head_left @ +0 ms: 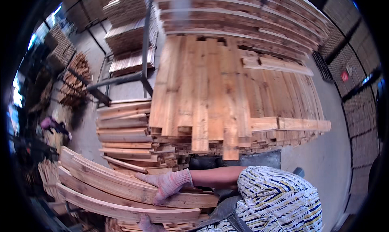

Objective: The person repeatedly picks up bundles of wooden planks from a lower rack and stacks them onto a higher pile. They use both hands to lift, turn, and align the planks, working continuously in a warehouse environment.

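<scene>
Several long wooden boards (113,186) lie side by side at the lower left. My right hand (170,184), in a pinkish knitted glove, reaches over the upper boards. Its thumb and fingers lie apart and close across them. At the bottom edge, my left hand (150,224), also gloved, is against the underside of the nearest board (133,205), gripping its edge. Most of that hand is cut off or hidden by the board. My patterned sleeve (279,195) fills the lower right.
A broad stack of planks (202,86) stands ahead, with uneven ends jutting toward me. More plank piles (125,130) sit to its left, beside a metal frame (121,79). Tall stacked timber (352,82) lines the right. A person (54,124) is far left.
</scene>
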The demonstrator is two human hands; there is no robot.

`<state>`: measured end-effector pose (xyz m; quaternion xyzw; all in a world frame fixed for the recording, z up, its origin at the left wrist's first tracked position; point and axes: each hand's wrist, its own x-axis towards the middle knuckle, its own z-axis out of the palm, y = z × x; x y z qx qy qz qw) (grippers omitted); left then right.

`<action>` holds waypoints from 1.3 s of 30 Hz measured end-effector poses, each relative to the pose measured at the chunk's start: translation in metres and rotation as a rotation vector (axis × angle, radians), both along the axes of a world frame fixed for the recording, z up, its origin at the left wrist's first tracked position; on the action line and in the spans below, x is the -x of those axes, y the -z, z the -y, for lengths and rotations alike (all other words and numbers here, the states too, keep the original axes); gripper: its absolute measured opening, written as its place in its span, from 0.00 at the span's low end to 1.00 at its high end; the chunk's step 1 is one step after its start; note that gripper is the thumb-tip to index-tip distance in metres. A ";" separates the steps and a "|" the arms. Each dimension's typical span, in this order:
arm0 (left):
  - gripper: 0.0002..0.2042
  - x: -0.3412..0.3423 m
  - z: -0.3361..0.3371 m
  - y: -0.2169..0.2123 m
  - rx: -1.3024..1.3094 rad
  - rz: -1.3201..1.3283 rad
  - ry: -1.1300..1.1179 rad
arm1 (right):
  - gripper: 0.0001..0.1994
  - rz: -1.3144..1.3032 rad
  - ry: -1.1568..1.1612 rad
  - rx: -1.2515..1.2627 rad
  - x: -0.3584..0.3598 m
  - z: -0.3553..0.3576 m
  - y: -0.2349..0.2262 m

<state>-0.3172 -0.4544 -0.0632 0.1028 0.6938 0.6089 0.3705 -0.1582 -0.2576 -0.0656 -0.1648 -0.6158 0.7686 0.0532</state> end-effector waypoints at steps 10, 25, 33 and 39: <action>0.18 -0.018 -0.120 -0.122 -0.459 -1.355 0.499 | 0.62 -0.401 0.639 -0.837 -0.145 -0.033 -0.181; 0.32 -0.151 -0.278 -0.128 -0.855 -0.479 1.023 | 0.63 -0.214 0.900 -0.881 -0.245 -0.092 -0.111; 0.26 -0.201 -0.315 -0.161 -0.835 0.180 1.101 | 0.56 -0.271 0.892 -0.708 -0.283 -0.101 -0.141; 0.31 -0.297 -0.302 -0.151 -0.566 0.427 1.260 | 0.37 -0.511 0.969 0.037 -0.375 -0.042 -0.118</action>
